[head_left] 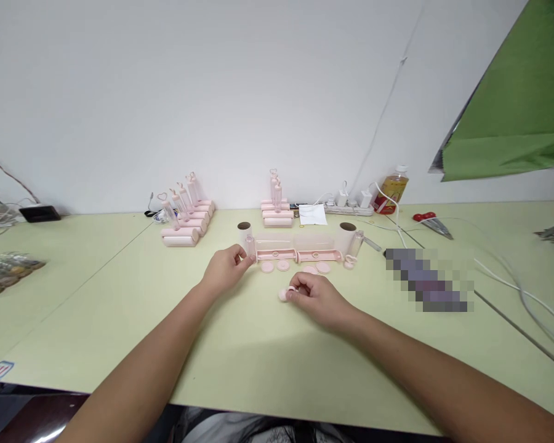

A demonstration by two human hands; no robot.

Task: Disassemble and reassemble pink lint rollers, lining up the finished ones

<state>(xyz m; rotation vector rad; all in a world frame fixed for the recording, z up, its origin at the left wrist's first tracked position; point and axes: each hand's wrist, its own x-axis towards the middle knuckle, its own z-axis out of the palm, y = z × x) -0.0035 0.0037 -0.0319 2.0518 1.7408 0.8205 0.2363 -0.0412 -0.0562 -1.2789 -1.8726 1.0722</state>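
Person's right hand (322,299) pinches a small pale pink plastic piece (284,295) between thumb and fingers, low over the pale green tabletop (240,357), in front of the parts row; exact shape of the piece is too small to tell. Left hand (228,269) is at the row's left end, thumb and fingers drawn together at a short clear plastic tube (250,245); cannot tell if it grasps the tube or only touches it. Just right of that hand, two open pink plastic trays lie end to end, left tray (277,255) and right tray (319,256), with clear plastic panels (274,241) behind them. Four flat pink discs (268,267) lie in front of the trays, two per side. A white cardboard roll (244,232) stands upright behind the left end, a second white roll (348,231) behind the right end; beside the latter, a second clear tube (356,244) leans, a pink looped cap (349,263) near its base. Further back by the wall, pink cylinder assemblies with clear tubes sit in a left group (184,224) and a smaller middle group (277,215).
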